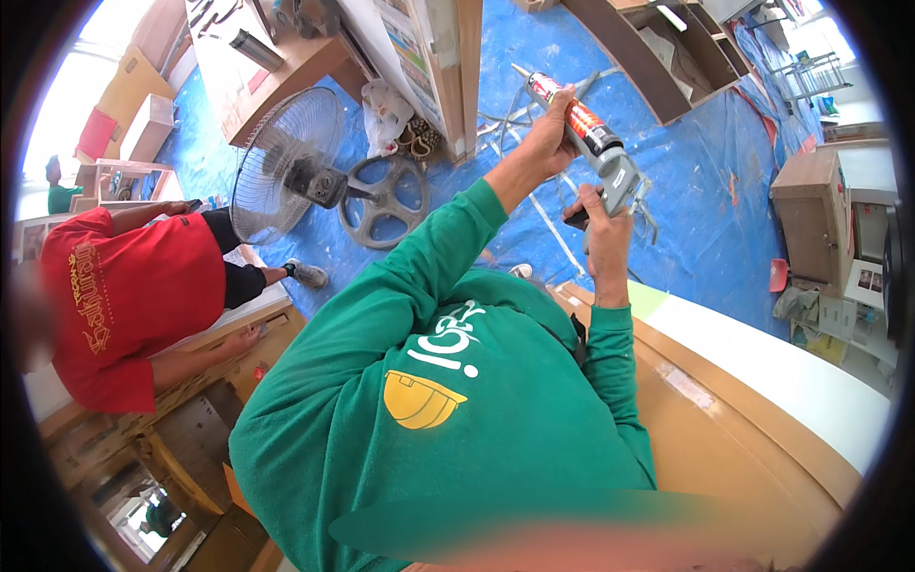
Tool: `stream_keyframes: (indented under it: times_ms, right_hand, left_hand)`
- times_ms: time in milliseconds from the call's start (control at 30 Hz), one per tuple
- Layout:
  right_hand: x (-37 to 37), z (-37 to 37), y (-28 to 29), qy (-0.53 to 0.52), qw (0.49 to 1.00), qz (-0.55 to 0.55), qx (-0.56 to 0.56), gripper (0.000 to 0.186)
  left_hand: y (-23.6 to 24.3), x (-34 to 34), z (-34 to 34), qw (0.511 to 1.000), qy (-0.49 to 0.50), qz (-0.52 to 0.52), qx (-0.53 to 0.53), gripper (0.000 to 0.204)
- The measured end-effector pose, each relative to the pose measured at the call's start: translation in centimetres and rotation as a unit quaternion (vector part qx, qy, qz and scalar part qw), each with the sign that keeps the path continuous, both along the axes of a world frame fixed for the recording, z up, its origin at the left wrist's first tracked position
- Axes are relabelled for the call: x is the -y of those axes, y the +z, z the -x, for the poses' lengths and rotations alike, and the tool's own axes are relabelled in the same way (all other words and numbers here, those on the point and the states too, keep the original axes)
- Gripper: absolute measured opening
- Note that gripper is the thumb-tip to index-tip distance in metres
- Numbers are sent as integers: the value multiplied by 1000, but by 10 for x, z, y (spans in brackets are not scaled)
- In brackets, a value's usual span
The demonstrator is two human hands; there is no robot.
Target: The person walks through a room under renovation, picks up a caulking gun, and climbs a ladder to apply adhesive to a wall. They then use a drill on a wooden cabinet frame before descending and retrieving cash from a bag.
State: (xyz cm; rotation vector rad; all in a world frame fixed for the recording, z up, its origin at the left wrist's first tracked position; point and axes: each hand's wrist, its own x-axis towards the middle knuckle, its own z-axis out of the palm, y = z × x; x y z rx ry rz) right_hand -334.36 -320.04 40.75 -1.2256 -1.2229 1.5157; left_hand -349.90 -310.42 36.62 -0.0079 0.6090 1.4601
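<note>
A grey caulking gun [620,177] is held out in front of me over the blue-sheeted floor. Loaded in it is a black, red and orange sealant cartridge [586,124], its pale nozzle [520,72] pointing up and to the left. My left hand [550,141] wraps round the cartridge near its nozzle end. At the rear of the gun, my right hand [607,234] is closed round the handle and trigger area. Part of the handle is hidden by its fingers.
A pedestal fan [295,176] stands left of my left arm, before a wooden table [295,71]. Far left, a person in a red shirt [143,300] leans over wooden furniture. A brown cabinet frame [629,52] lies ahead; a brown and white panel [743,381] is at my right.
</note>
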Motion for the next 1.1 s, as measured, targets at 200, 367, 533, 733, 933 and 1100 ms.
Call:
stream_keyframes:
  times_ms: [200, 367, 533, 733, 933, 1100]
  right_hand:
    - [20, 7, 4, 43, 994, -43, 87, 20]
    - [27, 5, 9, 62, 969, -116, 211, 21]
    - [29, 19, 35, 65, 944, -177, 271, 22]
    - [29, 29, 42, 53, 948, -126, 289, 24]
    - [28, 32, 41, 50, 945, -100, 309, 23]
    - [32, 25, 29, 32, 945, -109, 306, 24]
  left_hand:
    - [-14, 2, -1, 983, 15, 52, 177, 78]
    - [-19, -7, -10, 972, -39, 15, 229, 89]
    - [-28, -12, 0, 954, -109, 6, 278, 92]
    - [-58, -38, -7, 952, -111, 15, 286, 51]
    - [-118, -46, -6, 919, -184, -128, 326, 52]
    - [-84, -32, -12, 955, -139, 77, 252, 93]
